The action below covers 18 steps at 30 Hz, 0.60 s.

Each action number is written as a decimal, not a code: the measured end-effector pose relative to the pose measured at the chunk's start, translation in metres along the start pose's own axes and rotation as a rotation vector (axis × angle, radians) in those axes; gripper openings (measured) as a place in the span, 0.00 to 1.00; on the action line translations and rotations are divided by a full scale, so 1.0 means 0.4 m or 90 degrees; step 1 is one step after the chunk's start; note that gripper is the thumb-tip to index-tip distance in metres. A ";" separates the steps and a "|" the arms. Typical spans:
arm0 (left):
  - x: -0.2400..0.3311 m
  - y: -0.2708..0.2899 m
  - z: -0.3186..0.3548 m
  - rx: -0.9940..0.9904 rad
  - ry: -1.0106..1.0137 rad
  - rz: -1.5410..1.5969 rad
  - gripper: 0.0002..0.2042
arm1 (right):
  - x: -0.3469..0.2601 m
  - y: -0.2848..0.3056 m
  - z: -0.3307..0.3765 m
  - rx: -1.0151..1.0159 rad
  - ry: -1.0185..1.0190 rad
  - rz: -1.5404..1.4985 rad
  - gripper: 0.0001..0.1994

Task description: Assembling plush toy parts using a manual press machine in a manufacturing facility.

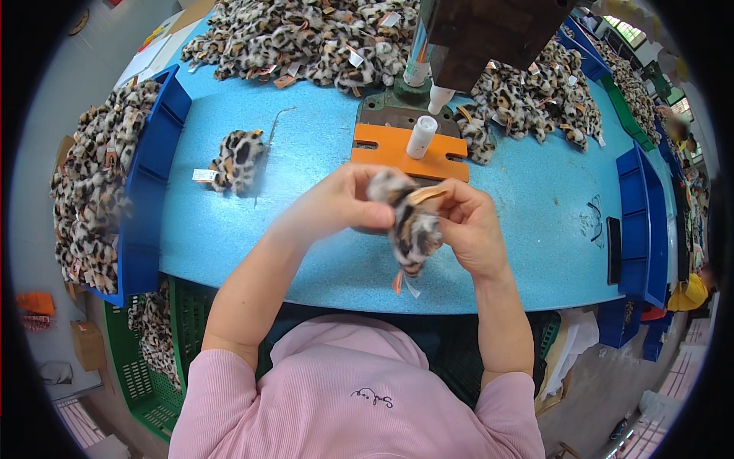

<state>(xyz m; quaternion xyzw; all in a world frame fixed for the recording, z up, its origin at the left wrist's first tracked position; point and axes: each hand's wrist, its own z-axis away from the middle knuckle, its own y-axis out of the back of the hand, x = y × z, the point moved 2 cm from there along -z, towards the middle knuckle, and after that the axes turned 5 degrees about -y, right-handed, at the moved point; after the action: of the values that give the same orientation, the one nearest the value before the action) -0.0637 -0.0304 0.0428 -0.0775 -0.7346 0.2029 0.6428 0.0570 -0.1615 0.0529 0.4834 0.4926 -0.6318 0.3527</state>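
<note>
Between my two hands is a small leopard-print plush piece (417, 229), slightly blurred, with a tan strip at its top and an orange and a white tag hanging below. My left hand (353, 200) pinches its left side. On its right side, the fingers of my right hand (472, 229) are closed near the tan strip. Just beyond my hands stands a press with an orange plate (367, 141) and an upright white post (422, 138). A white tip (440, 99) points down above that post. Another plush piece (238, 162) lies on the blue table (306, 122), left of my hands, its white tag sticking out.
A large heap of plush pieces (313, 38) covers the table's far side, with another heap (535, 96) right of the press. A filled blue bin (157, 180) stands at the left edge. On the right lie glasses (596, 218), a black phone (613, 251) and a blue bin (642, 222).
</note>
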 end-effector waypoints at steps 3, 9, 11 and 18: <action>-0.013 0.029 -0.012 0.016 0.133 -0.081 0.08 | 0.009 0.009 -0.024 0.062 -0.022 -0.039 0.05; -0.054 0.050 -0.072 0.079 -0.116 0.259 0.09 | 0.017 0.048 -0.104 0.169 0.102 0.069 0.03; -0.050 0.057 -0.085 0.122 -0.114 0.216 0.10 | 0.025 0.059 -0.127 0.247 0.170 0.144 0.04; -0.021 0.078 -0.188 0.391 -0.099 0.062 0.10 | 0.001 0.127 -0.229 0.315 0.200 0.357 0.03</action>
<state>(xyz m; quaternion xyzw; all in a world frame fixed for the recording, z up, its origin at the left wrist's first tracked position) 0.0066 0.0096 0.0296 0.1010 -0.6812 0.4508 0.5679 0.1278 -0.0868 0.0337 0.7599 0.2227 -0.5293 0.3045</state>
